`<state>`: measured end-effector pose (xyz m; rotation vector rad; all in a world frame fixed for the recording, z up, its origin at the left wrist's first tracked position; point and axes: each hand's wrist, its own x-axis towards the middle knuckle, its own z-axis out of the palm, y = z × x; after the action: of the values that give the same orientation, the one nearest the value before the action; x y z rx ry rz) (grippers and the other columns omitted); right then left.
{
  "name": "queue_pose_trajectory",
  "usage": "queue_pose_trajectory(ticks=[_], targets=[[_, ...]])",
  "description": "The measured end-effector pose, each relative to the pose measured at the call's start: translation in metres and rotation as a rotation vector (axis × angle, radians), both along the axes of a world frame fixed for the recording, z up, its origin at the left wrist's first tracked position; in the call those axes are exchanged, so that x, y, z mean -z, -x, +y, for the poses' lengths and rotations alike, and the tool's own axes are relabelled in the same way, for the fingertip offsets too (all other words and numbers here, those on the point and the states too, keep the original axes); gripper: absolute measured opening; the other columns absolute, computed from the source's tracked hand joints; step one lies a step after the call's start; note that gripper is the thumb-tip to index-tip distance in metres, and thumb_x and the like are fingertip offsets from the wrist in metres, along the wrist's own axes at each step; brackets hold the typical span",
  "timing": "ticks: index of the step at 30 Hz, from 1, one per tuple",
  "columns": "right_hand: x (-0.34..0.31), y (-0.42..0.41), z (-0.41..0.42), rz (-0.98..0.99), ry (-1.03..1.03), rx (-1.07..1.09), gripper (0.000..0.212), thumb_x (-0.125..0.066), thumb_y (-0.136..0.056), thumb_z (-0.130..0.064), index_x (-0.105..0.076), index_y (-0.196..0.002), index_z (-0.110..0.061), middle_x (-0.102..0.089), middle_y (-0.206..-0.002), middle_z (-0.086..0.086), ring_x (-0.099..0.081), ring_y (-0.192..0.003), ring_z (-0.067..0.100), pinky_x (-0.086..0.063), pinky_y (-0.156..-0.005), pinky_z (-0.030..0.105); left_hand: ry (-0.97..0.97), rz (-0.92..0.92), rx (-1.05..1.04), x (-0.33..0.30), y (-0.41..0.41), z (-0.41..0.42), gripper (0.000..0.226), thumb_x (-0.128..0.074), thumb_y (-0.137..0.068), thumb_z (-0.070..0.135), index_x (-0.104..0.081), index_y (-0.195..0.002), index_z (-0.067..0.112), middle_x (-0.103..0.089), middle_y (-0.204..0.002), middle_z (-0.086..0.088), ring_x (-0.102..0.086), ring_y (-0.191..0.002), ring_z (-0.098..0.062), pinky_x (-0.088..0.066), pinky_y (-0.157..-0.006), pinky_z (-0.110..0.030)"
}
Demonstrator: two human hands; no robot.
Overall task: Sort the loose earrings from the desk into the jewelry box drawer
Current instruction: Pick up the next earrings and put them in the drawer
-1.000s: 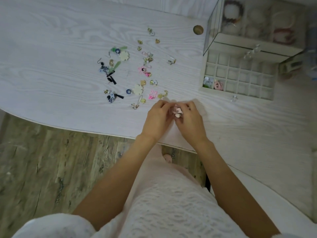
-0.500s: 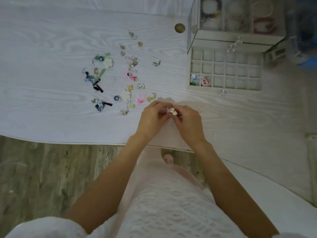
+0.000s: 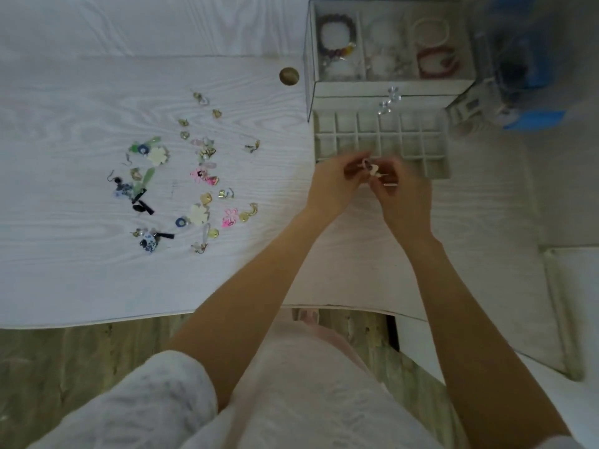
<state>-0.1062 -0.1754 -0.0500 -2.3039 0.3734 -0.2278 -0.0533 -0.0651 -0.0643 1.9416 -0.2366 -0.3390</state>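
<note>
Several loose earrings [image 3: 201, 176] lie scattered over the left half of the white desk [image 3: 81, 280]. The jewelry box [image 3: 389, 43] stands at the far right, its gridded drawer [image 3: 421, 147] pulled out toward me. My left hand [image 3: 337, 186] and my right hand [image 3: 405, 196] meet over the drawer's front left corner. Together they pinch a small pink-and-white earring [image 3: 372, 168] between their fingertips. Both hands are blurred, and they hide the drawer's front left cells.
A round brass knob [image 3: 289, 76] lies on the desk left of the box. Bracelets fill the box's glass top tray. A blue-and-white object [image 3: 518, 66] stands right of the box. Wooden floor shows below the desk's front edge.
Both hands have moved away from the desk's front edge, forward and right to the drawer, carrying the pink-and-white earring with them.
</note>
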Motion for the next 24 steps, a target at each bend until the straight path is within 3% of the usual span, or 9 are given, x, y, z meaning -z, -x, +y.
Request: queue_pose_trajectory(ticks=[3,7,12,16,19,24], targets=[[0.008,-0.011,-0.009,0.022,0.069,-0.017,0.021,-0.062,-0.082,-0.008,-0.064,-0.103,-0.014,-0.070,-0.090,0.002,-0.064,-0.077,0.017,-0.050,-0.070,0.026,-0.095,-0.110,0.049,0.009,-0.008,-0.012,0.032,-0.063,-0.082,0.005,-0.065,-0.114,0.007,-0.071,-0.102,-0.012,-0.066,-0.094,-0.025,-0.051,-0.087,-0.033],[0.013,-0.016,-0.018,0.031,0.160,-0.049,0.021,-0.064,-0.080,-0.004,-0.066,-0.100,-0.012,-0.070,-0.090,0.006,-0.062,-0.075,0.018,-0.037,-0.068,0.016,-0.250,-0.249,0.128,0.013,-0.012,-0.014,0.031,-0.068,-0.080,0.013,-0.067,-0.111,0.010,-0.069,-0.102,-0.012,-0.059,-0.096,-0.031,-0.046,-0.084,-0.038],[0.011,-0.014,-0.022,0.060,0.136,-0.071,0.034,-0.068,-0.078,-0.005,-0.062,-0.112,-0.008,-0.068,-0.097,0.011,-0.062,-0.082,0.021,-0.048,-0.076,0.029,-0.306,-0.409,0.118,0.019,-0.016,-0.003,0.034,-0.073,-0.074,0.009,-0.066,-0.107,0.006,-0.059,-0.102,-0.017,-0.054,-0.098,-0.033,-0.046,-0.084,-0.036],[0.015,-0.009,-0.026,0.087,0.256,-0.046,0.023,-0.063,-0.082,-0.007,-0.065,-0.105,-0.009,-0.063,-0.098,0.012,-0.057,-0.093,0.030,-0.038,-0.076,0.028,-0.405,-0.569,0.187,0.023,-0.016,0.003,0.015,-0.063,-0.080,0.010,-0.069,-0.094,0.008,-0.064,-0.093,-0.011,-0.055,-0.089,-0.032,-0.046,-0.078,-0.035],[0.020,-0.005,-0.023,0.124,0.332,-0.093,0.019,-0.058,-0.085,-0.009,-0.068,-0.101,-0.011,-0.061,-0.101,0.011,-0.052,-0.101,0.031,-0.037,-0.079,0.028,-0.481,-0.695,0.230,0.026,-0.015,0.004,0.025,-0.050,-0.085,0.020,-0.071,-0.093,0.012,-0.066,-0.093,-0.005,-0.056,-0.088,-0.029,-0.047,-0.074,-0.036],[0.016,-0.007,-0.020,0.100,0.366,-0.118,0.020,-0.057,-0.086,-0.013,-0.068,-0.103,-0.011,-0.061,-0.103,0.010,-0.050,-0.100,0.030,-0.041,-0.079,0.033,-0.537,-0.797,0.268,0.022,-0.020,0.004,0.025,-0.046,-0.084,0.022,-0.070,-0.084,0.018,-0.067,-0.092,0.003,-0.050,-0.091,-0.020,-0.031,-0.073,-0.028]])
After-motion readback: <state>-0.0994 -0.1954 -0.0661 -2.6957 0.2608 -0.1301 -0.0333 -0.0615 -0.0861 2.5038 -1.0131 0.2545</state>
